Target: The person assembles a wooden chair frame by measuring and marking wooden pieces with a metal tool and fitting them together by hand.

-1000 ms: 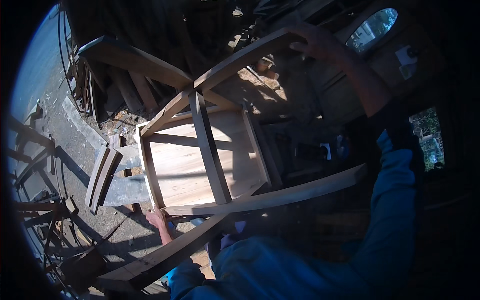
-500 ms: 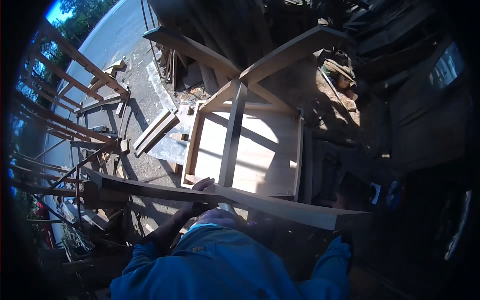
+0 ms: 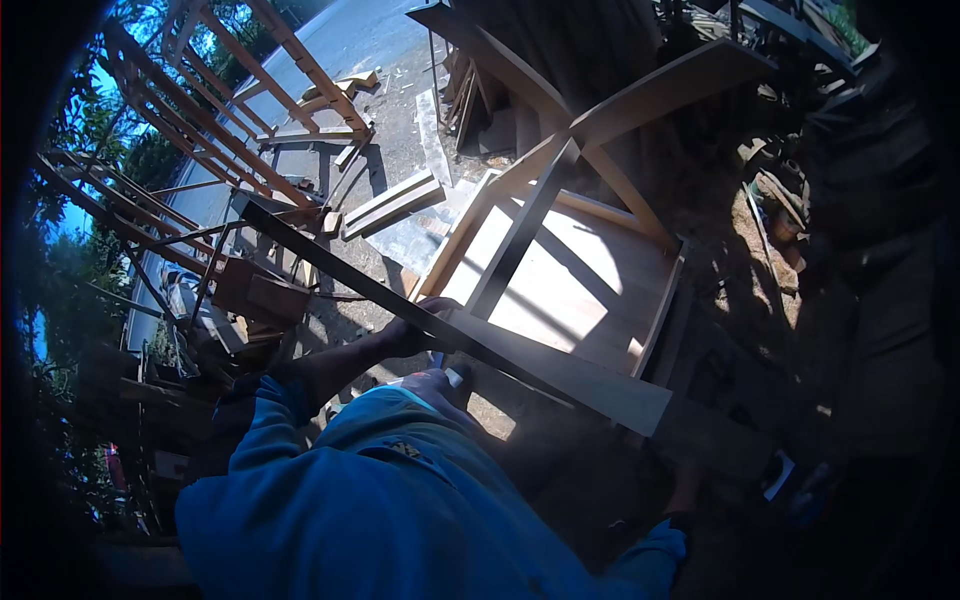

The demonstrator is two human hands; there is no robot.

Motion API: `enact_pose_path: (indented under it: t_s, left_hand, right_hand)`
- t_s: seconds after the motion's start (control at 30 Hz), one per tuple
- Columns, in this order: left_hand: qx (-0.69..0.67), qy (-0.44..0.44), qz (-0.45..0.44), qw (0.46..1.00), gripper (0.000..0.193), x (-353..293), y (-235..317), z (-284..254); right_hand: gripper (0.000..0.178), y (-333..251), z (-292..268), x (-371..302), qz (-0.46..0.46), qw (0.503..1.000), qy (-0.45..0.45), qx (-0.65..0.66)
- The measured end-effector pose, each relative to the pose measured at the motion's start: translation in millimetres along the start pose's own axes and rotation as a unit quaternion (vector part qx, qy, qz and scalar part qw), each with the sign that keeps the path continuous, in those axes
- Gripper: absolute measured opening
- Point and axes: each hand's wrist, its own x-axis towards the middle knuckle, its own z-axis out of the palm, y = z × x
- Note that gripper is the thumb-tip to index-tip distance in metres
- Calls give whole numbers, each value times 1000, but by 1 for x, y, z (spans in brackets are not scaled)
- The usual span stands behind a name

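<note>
While the left hand [image 3: 406,335] is wrapped around the near left leg [image 3: 340,265] of an X-legged wooden frame, close to the near crossing, the right hand [image 3: 684,480] is low in deep shadow by the outer part of the near right leg [image 3: 560,362]; whether its fingers are gripping or loose, I cannot tell. Just right of the left hand, a straight stretcher [image 3: 525,230] runs away from the near crossing to the far one, where the far left leg [image 3: 500,65] and far right leg [image 3: 670,92] spread apart, well beyond both hands.

Under the stretcher, beyond the left hand and to its right, is a shallow wooden panel with raised edges [image 3: 610,210], its pale inner face partly sunlit and striped with shadows. Farther out from the left hand, slightly to its left, two long wooden pieces [image 3: 393,206] lie side by side near a flat grey sheet [image 3: 400,245]. Well to that hand's left are a reddish-brown wooden block [image 3: 262,292] and, past it, a large frame of curved timbers [image 3: 300,85]. Sleeves of a blue jacket [image 3: 390,510] cover both arms behind the hands.
</note>
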Motion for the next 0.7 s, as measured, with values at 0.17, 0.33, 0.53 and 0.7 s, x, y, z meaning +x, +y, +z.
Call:
enact_pose_path:
  t_s: [0.17,0.33,0.53,0.7]
  left_hand:
    - [92,26,190,977,56,7,-8,-5]
    - [-26,-34,185,982,62,17,-27,-7]
    - [-79,-81,142,983,49,27,-29,-17]
    - [-87,-159,219,959,43,55,-30,-30]
  right_hand:
    - [38,1,-4,-10,106,992,-49,44]
    - [33,8,-25,-37,241,962,-34,123]
    - [28,-54,-113,-62,435,802,160,376]
    - [23,-188,-223,-163,500,674,284,463]
